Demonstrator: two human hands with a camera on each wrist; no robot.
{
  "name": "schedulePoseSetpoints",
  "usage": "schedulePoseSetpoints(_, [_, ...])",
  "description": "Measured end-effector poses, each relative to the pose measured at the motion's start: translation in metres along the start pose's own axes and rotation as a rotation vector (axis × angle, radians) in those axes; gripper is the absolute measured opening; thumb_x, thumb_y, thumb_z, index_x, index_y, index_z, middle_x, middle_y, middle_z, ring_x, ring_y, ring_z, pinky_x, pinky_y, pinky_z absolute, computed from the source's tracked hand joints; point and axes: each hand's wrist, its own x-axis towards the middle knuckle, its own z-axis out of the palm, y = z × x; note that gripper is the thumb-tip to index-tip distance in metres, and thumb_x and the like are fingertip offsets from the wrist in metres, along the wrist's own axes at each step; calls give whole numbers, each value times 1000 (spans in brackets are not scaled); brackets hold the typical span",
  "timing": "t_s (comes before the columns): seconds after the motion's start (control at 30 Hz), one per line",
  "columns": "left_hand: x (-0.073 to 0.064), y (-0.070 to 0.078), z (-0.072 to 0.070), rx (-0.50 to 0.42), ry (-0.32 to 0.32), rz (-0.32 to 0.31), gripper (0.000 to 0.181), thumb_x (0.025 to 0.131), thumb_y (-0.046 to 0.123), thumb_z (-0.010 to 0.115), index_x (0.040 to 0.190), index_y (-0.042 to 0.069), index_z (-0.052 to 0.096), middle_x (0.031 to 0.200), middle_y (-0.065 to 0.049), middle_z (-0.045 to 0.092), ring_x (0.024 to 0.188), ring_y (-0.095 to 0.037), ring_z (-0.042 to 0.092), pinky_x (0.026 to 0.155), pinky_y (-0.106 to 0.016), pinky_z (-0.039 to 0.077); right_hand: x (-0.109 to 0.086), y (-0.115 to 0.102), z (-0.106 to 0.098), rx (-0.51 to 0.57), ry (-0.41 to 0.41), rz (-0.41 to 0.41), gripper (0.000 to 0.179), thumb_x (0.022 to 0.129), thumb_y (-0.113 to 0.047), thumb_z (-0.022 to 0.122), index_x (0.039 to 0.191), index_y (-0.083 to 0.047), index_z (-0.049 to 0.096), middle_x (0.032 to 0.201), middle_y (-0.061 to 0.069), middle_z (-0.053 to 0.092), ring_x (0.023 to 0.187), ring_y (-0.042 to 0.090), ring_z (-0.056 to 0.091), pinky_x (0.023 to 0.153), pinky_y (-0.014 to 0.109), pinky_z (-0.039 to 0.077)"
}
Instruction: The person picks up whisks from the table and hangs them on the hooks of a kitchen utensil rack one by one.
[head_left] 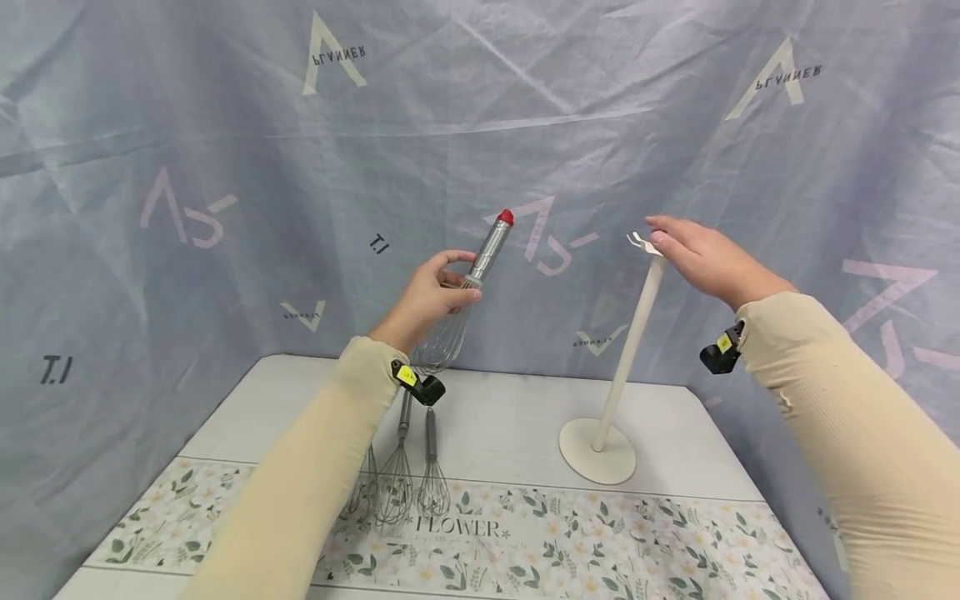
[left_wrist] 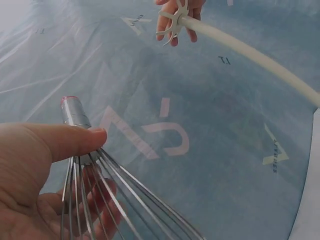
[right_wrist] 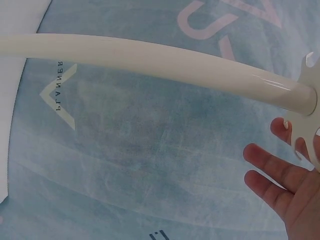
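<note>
My left hand (head_left: 438, 292) grips a balloon whisk (head_left: 491, 247) where its wires meet the metal handle, thumb on one side and fingers on the other. The handle points up with a red end, and the wire loops hang down over the table. In the left wrist view the whisk's wires (left_wrist: 132, 192) spread below the thumb. My right hand (head_left: 705, 254) is at the top of a cream-coloured stand (head_left: 630, 350), its fingers extended over the hooked top plate (right_wrist: 302, 132). The stand's pole leans slightly in the head view, and no whisk hangs on its visible hooks.
Several more whisks (head_left: 395, 483) lie on the table at the left, partly behind my left sleeve. The stand's round base (head_left: 581, 450) rests on the white table (head_left: 510, 417), near a floral printed band (head_left: 600, 533). A grey-blue curtain (head_left: 480, 100) surrounds the table's back and sides.
</note>
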Motion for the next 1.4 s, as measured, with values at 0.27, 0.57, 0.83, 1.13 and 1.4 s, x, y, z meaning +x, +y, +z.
schedulePoseSetpoints(0.27, [8,4,20,20,-1,21,56,89,7,79,136,29,57,110,-13,61,90,-26,61,73,-37,48,-2,1,-1,-4,33,-11,65,109,-49,30,160,-9,30,161,23,31,147,47,25,114,65,22])
schedulePoseSetpoints(0.57, [16,2,47,9,-3,95,56,87,3,80,133,27,58,107,-12,60,91,-26,63,79,-43,52,-4,0,-5,2,34,-18,64,109,-49,30,160,-10,28,161,21,30,147,46,26,114,65,23])
schedulePoseSetpoints(0.83, [19,9,72,91,-15,167,54,87,2,79,132,27,60,103,-10,61,83,-23,61,71,-35,53,-5,1,-6,-10,32,-6,65,109,-50,30,161,-11,28,162,21,30,147,47,27,114,65,23])
schedulePoseSetpoints(1.13, [21,12,94,118,-58,182,52,88,3,78,129,31,62,104,-8,58,72,-19,56,64,-31,51,-4,0,-2,1,18,8,65,108,-52,31,161,-13,28,163,19,29,148,45,26,115,64,23])
schedulePoseSetpoints(1.4, [21,19,108,213,-63,174,53,87,8,80,128,36,63,110,-2,58,82,-20,58,64,-32,51,-2,-1,-1,5,4,15,67,108,-54,30,162,-16,26,164,16,27,149,43,25,115,64,22])
